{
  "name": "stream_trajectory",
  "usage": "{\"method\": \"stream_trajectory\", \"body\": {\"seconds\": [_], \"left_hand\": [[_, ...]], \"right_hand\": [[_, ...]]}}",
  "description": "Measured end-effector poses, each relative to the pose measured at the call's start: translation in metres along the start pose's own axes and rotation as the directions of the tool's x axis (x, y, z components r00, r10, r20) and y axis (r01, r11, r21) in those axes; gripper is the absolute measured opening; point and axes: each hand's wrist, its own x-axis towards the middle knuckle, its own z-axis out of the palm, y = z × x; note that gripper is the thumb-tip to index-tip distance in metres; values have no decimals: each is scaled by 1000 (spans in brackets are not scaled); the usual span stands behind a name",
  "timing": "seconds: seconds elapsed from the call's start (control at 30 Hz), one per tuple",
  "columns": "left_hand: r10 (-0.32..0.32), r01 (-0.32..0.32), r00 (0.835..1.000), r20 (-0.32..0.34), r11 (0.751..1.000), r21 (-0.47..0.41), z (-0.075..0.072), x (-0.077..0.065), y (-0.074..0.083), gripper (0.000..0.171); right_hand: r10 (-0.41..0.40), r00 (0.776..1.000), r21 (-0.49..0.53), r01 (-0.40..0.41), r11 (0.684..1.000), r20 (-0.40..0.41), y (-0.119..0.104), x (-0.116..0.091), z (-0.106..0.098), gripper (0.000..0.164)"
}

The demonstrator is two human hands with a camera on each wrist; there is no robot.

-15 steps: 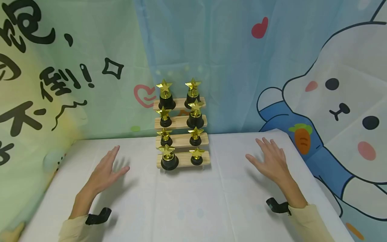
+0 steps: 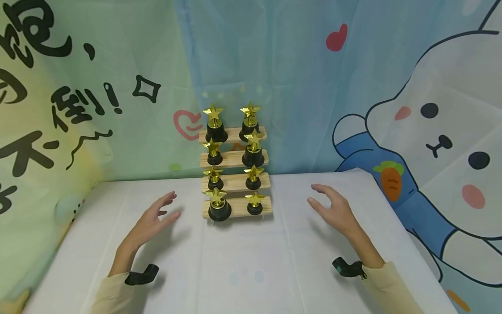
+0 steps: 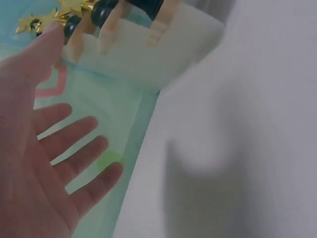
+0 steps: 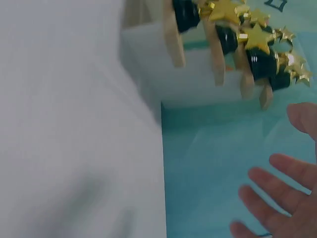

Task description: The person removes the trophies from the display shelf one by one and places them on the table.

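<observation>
In the head view, a tiered stand with wooden shelves (image 2: 241,208) holds gold star trophies on black bases, two on each step. On the lowest step are a larger trophy (image 2: 219,205) at left and a smaller one (image 2: 255,203) at right. My left hand (image 2: 147,224) hovers over the table left of the stand, holding nothing, fingers apart and slightly bent. To the right of the stand, my right hand (image 2: 339,211) is raised with thumb and fingers spread, also holding nothing. Both wrist views show the stand's side beyond the relaxed fingers.
A white cloth covers the table (image 2: 243,270). Behind it hangs a printed curtain (image 2: 298,87) with black lettering at left and a cartoon bear at right. Each wrist wears a black camera mount, the left mount (image 2: 142,275) and the right mount (image 2: 348,267).
Both hands have moved inward toward the stand, the left one to the right and the right one to the left. Their fingers have bent a little. The trophies have not moved.
</observation>
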Motion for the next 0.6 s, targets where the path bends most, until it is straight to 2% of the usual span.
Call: {"method": "stream_trajectory", "body": {"seconds": [0.13,0.33,0.6], "left_hand": [[-20,23,999,47,997,-70,14,9,0,67],[-9,23,994,105,990,-138,31,23,2,68],[32,-5,991,132,979,-202,44,31,-4,69]], "right_hand": [[-45,999,97,43,994,16,-13,5,11,39],[-63,995,194,47,980,77,-32,14,26,37],[-66,989,231,34,972,135,-49,18,43,37]]}}
